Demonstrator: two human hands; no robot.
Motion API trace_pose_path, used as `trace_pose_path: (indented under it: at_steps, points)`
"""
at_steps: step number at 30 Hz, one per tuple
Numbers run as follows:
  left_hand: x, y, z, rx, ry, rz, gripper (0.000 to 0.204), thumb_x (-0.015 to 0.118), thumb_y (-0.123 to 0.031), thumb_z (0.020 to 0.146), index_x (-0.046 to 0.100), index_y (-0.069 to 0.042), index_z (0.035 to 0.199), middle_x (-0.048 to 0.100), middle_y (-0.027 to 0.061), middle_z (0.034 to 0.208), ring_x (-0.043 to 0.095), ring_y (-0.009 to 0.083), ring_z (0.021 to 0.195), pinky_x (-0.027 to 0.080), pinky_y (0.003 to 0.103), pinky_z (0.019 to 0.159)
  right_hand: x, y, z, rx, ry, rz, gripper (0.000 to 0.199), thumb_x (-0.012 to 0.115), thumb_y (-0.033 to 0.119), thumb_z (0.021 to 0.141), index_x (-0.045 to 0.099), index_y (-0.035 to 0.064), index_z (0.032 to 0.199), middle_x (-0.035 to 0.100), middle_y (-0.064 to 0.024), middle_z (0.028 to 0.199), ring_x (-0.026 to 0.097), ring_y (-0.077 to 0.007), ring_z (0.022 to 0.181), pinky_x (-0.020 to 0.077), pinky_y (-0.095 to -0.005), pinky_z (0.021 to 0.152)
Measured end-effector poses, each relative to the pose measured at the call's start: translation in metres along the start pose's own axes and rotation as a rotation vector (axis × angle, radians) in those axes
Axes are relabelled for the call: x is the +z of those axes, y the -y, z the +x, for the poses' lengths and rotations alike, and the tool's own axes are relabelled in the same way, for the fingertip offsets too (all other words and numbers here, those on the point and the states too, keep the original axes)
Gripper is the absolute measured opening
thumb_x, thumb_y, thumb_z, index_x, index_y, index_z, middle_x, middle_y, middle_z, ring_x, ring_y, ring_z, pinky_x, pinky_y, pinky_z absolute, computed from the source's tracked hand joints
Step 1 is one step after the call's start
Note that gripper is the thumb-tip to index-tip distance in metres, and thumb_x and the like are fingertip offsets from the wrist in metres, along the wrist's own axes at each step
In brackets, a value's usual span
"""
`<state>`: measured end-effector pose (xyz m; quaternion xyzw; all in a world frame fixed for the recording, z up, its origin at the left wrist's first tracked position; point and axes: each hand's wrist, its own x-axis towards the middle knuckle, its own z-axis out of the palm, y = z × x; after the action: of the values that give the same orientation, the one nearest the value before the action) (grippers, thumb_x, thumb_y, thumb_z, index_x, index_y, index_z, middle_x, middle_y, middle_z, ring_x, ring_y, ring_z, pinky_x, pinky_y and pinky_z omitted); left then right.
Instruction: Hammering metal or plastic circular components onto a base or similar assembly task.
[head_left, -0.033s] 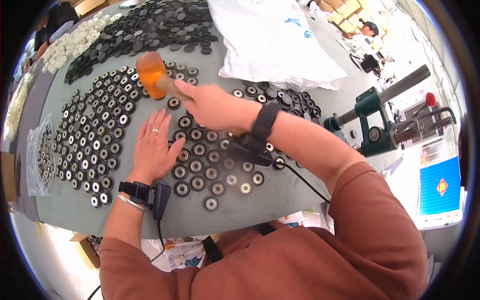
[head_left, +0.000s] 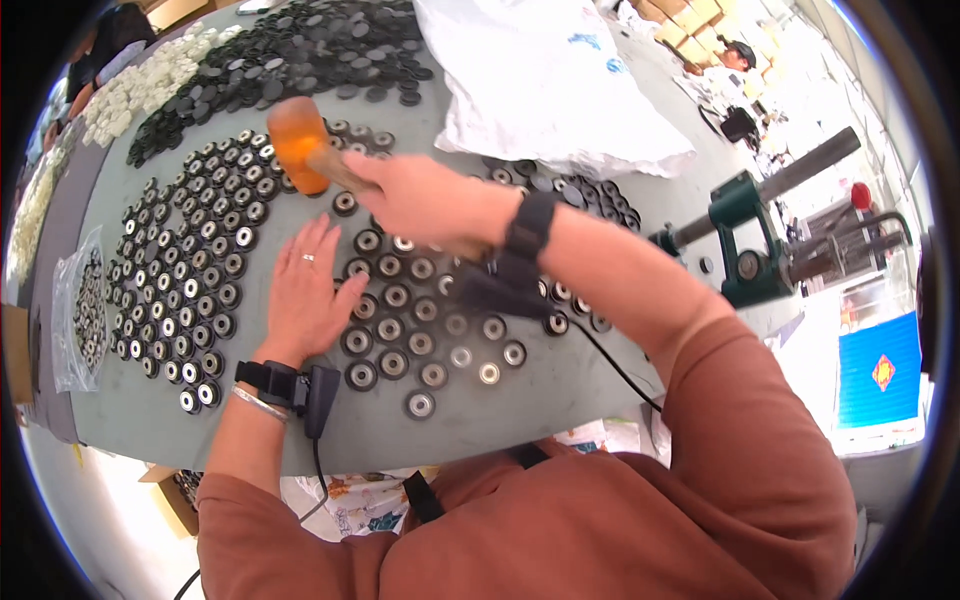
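My right hand [head_left: 425, 198] is closed round the wooden handle of a mallet [head_left: 298, 148]. Its head is orange and translucent, and it hangs over the wheels at the middle left of the table. Below it my left hand [head_left: 312, 285] lies flat with fingers stretched, a ring on one of them. Beside the left thumb sit several small black wheels with metal bearings [head_left: 393, 363], spread loosely. A denser group of such wheels [head_left: 190, 287] lies to the left of that hand. My right forearm hides part of the wheels under it.
Black discs [head_left: 300, 50] and white parts [head_left: 150, 85] are heaped along the far side. A white plastic bag [head_left: 550, 90] lies at the back. A green metal press [head_left: 745, 245] stands at right, a clear bag of bearings [head_left: 90, 315] at left. Other people are in the background.
The mallet and my right hand have shifted slightly to the left and away from me. My left hand stays almost where it was.
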<state>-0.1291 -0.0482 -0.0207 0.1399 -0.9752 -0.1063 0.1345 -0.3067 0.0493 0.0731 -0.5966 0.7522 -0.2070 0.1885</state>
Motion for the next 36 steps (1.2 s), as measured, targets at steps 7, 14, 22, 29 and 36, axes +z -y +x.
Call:
trace_pose_path:
  at_steps: [7,14,22,29,36]
  points:
    - [-0.003,0.001,0.0,-0.014,0.001,0.011,0.06,0.045,-0.042,0.09,0.038,0.0,0.133,0.035,0.018,0.141,0.029,0.0309,0.133,0.019,0.044,0.111,-0.028,0.01,-0.001,-0.146,-0.211,0.07,0.032,0.043,0.016,0.089,0.042,0.0012,0.117,0.062,-0.0256,0.084,0.059,-0.0446,0.077,0.0463,-0.0492,0.071]
    - [0.001,0.0,0.001,-0.007,0.02,0.018,0.062,0.045,-0.043,0.089,0.037,0.0,0.133,0.035,0.0181,0.141,0.028,0.0315,0.134,0.017,0.044,0.111,-0.027,0.001,0.012,0.129,0.045,0.058,0.04,0.045,0.02,0.091,0.042,0.0068,0.129,0.061,-0.0189,0.077,0.062,-0.0305,0.065,0.0497,-0.038,0.063]
    - [-0.001,0.0,0.002,-0.009,0.008,0.01,0.062,0.047,-0.043,0.088,0.038,0.0,0.133,0.034,0.0172,0.142,0.028,0.0306,0.134,0.017,0.043,0.112,-0.053,0.007,-0.001,-0.032,-0.312,0.027,0.033,0.043,0.017,0.089,0.044,-0.0022,0.116,0.063,-0.0215,0.075,0.064,-0.0362,0.071,0.0502,-0.0449,0.064]
    - [-0.001,-0.003,0.001,-0.021,0.039,0.018,0.063,0.047,-0.043,0.088,0.038,-0.001,0.134,0.033,0.0168,0.143,0.027,0.0307,0.135,0.017,0.043,0.111,-0.042,-0.02,0.01,0.192,0.049,-0.061,0.043,0.043,0.021,0.091,0.039,0.0112,0.133,0.063,-0.0241,0.084,0.064,-0.0326,0.075,0.0501,-0.0412,0.07]
    - [-0.005,-0.003,0.003,-0.026,0.039,0.001,0.064,0.048,-0.044,0.087,0.038,-0.002,0.134,0.033,0.0166,0.144,0.026,0.0312,0.135,0.017,0.043,0.111,-0.059,-0.02,0.013,-0.114,-0.418,0.001,0.025,0.046,0.016,0.088,0.045,0.0036,0.11,0.062,-0.026,0.077,0.059,-0.0441,0.069,0.0477,-0.0484,0.063]
